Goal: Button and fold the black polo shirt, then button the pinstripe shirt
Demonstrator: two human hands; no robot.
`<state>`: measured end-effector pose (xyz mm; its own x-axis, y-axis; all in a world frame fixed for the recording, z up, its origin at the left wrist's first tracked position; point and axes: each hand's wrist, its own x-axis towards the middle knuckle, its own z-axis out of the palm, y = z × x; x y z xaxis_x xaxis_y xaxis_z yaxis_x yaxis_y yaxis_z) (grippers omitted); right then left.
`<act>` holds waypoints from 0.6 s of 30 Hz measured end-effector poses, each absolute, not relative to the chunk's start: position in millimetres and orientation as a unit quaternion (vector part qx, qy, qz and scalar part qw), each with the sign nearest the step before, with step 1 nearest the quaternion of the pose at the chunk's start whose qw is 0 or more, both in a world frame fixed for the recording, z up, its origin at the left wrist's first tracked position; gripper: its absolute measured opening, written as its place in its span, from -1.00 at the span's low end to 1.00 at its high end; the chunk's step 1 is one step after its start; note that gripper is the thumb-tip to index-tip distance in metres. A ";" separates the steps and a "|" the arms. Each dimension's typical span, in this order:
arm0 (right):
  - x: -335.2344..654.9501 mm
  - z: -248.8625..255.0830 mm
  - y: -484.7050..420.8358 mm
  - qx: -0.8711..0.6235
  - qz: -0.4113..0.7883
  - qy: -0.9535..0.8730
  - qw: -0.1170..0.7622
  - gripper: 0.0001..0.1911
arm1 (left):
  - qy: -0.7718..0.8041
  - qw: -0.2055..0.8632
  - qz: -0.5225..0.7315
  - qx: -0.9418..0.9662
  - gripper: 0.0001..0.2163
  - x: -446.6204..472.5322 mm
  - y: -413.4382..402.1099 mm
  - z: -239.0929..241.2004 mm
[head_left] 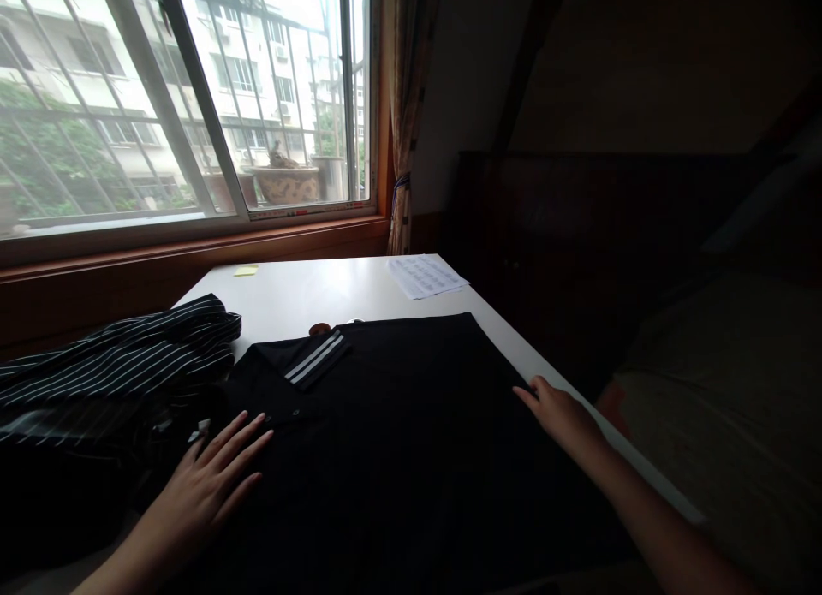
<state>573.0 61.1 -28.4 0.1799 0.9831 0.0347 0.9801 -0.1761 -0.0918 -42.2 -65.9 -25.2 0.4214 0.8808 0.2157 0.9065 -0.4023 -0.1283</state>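
Note:
A dark polo shirt (411,407) lies spread over the white table (308,287). Two pale stripes run along its collar, at the upper left, and small buttons show below that. My left hand (222,471) rests flat on the shirt's left part, fingers stretched out. At the shirt's right edge my right hand (562,415) is closed, thumb and fingers pinching the fabric. Much of the shirt's near part is lost in shadow. A black garment with white stripes (141,347) lies bunched to the left of my left hand.
Printed sheets (427,276) and a yellow note (246,270) lie at the table's far side. A small brown round object (319,329) sits beyond the collar. Behind are a barred window (276,107) and a curtain (402,124). An olive shape (732,407) stands at the dim right.

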 end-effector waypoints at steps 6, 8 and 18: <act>581.7 -25.8 66.9 -0.755 -0.021 -0.655 0.020 -0.62 | -0.543 0.123 -0.076 -0.827 -0.46 -25.2 -70.8 -27.1; 585.7 -21.7 72.5 -0.756 -0.031 -0.653 0.017 -0.62 | -0.546 0.121 -0.080 -0.825 -0.47 -15.5 -73.7 -27.2; 595.3 -1.0 98.0 -0.750 -0.030 -0.661 0.012 -0.64 | -0.519 0.125 -0.082 -0.842 -0.43 22.9 -80.2 -12.6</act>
